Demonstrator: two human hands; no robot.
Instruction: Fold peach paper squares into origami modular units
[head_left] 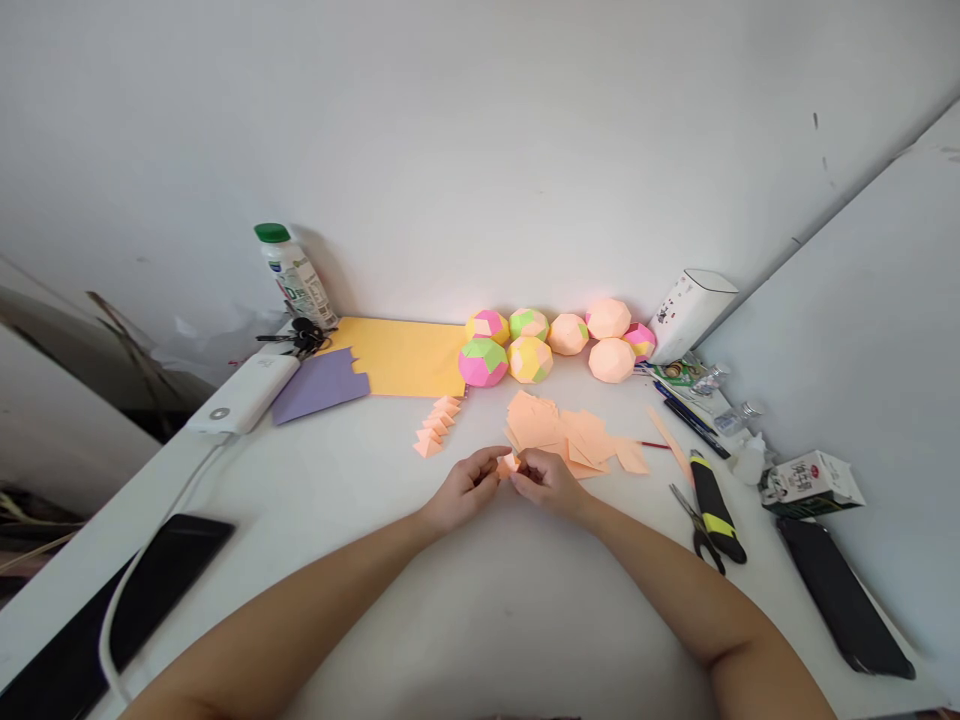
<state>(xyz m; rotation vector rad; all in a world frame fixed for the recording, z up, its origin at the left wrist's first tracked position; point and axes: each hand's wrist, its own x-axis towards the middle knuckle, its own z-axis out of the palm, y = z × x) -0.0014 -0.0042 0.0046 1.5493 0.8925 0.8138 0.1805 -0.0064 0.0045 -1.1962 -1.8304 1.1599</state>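
Here: folded paper [510,464] between left hand [463,490], right hand [551,482].

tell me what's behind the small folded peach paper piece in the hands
Loose overlapping peach paper sheets; what the folded piece, left hand and right hand cover can't be seen.

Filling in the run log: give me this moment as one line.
left hand: holding paper piece | right hand: holding same paper piece | folded pieces: beyond left hand | sheets: beyond right hand

Matt paper piece [510,463], matt paper balls [611,360], smooth tabletop [495,600], metal scissor blades [683,502]
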